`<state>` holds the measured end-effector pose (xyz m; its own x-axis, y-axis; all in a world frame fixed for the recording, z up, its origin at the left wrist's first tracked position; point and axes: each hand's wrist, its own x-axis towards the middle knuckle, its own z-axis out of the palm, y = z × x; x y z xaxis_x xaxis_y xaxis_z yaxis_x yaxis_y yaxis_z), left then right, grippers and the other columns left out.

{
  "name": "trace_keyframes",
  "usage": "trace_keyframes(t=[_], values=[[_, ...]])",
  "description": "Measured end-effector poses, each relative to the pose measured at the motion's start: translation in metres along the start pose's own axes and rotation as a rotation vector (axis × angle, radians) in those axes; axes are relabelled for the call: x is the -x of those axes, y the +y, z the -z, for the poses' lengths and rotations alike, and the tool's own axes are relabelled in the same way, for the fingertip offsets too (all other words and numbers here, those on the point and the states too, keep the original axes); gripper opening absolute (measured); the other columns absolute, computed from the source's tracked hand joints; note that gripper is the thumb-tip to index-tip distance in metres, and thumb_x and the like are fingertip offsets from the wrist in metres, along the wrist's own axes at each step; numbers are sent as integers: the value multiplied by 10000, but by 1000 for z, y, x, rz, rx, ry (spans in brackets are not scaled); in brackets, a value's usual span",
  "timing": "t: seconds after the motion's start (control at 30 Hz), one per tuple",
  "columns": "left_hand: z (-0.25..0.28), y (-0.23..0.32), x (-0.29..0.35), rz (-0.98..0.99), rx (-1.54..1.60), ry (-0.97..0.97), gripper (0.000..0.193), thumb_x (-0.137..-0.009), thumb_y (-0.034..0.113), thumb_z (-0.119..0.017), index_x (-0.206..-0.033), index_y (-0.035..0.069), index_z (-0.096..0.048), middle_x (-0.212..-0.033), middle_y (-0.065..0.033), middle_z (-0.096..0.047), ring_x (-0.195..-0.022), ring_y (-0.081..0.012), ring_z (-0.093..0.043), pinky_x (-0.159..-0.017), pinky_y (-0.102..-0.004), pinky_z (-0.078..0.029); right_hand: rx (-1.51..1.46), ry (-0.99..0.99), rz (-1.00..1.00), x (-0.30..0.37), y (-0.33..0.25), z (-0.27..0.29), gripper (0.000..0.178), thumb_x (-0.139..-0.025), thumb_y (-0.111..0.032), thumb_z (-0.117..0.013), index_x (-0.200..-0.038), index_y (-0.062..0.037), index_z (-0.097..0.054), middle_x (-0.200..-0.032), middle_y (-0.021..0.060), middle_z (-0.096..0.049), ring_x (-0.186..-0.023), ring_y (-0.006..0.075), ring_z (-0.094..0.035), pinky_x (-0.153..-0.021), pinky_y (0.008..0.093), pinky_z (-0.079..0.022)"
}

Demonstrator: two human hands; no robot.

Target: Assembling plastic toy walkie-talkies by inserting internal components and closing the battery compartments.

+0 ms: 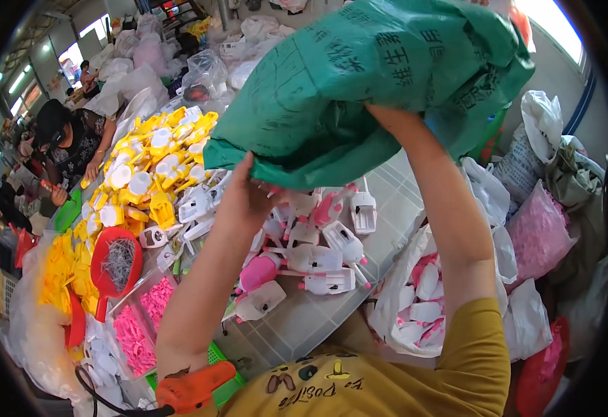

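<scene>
I hold a large green woven sack (359, 76) up high, tipped mouth-down over the table. My left hand (245, 187) grips the sack's lower open edge. My right hand (387, 115) is raised and clutches the sack from beneath, its fingers hidden in the fabric. Below the sack's mouth lies a heap of white and pink plastic toy parts (311, 257) on the grey tiled table (304, 320).
Yellow and white plastic parts (154, 167) pile up at the left. A red scoop of small metal pieces (116, 264) and trays of pink bits (141, 323) sit near. An orange power tool (193, 389) lies below. Bags of parts (422, 299) stand right. Another person (68, 146) works at far left.
</scene>
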<state>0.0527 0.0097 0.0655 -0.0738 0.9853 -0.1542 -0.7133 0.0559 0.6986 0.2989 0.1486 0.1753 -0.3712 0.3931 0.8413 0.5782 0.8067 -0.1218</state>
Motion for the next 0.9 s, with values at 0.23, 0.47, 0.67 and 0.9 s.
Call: trace_keyframes(t=[0.23, 0.47, 0.67, 0.9], values=[[58, -2, -14, -22, 195, 217, 438, -1067, 256, -379, -1440, 46, -473, -1477, -175, -513, -1329, -355, -535, -1119, -547, -442, -509, -688, -243, 39, -3, 47, 538, -968, -333, -670, -1409, -49, -550, -1419, 121, -580, -1309, 316, -526, -1109, 431, -431], [112, 45, 17, -63, 90, 394, 448, -993, 231, -399, -1358, 19, -546, -1354, -206, -617, -1239, -370, -603, -1089, -541, -472, -752, -650, -234, 35, -15, 93, 493, -959, -267, -672, -1382, -39, -562, -1377, 124, -603, -1262, 315, -555, -1080, 429, -454], [46, 38, 27, -36, -65, 199, 651, -983, 519, -604, -1439, 64, -514, -1402, -133, -609, -1239, -323, -610, -1082, -480, -492, -868, -407, -185, -55, -21, 74, 468, -943, -213, -678, -1366, -42, -570, -1333, 126, -626, -1213, 309, -583, -1043, 439, -479], [48, 11, -31, -127, -89, -14, 606, -1033, 406, -578, -1479, 21, -438, -1445, -153, -561, -1269, -290, -591, -1076, -451, -493, -995, -135, -99, -171, 21, 80, 446, -924, -149, -685, -1346, -47, -580, -1282, 129, -654, -1157, 302, -615, -1001, 451, -508]])
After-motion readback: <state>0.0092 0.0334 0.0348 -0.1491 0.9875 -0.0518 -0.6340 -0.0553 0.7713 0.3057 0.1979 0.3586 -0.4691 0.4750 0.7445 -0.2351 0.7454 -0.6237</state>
